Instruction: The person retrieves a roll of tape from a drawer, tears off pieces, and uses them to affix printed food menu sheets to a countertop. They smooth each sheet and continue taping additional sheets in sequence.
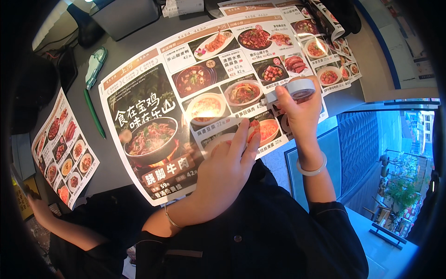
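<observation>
My left hand (pixel 224 171) lies palm down with its fingers apart on a large printed menu sheet (pixel 198 174) that bears dish photos and writing. A thin bangle circles that wrist. Farther right, my right hand (pixel 303 113) grips a pale tape dispenser (pixel 296 89) with a rounded end. Its narrow tip points left, over the printed dishes; whether it touches the paper I cannot tell. The sheet's lower edge reaches past the desk towards my dark shirt. More menu sheets (pixel 327 75) lie at the upper right, partly overlapped.
On the grey desk (pixel 115 83) are a teal tape dispenser (pixel 95 66) and a green pen (pixel 94 113). Another menu sheet (pixel 66 153) curls at the left, near another person's hand (pixel 40 209). A dark grey box (pixel 125 17) stands behind. Blue-lit panels (pixel 359 153) stand at the right.
</observation>
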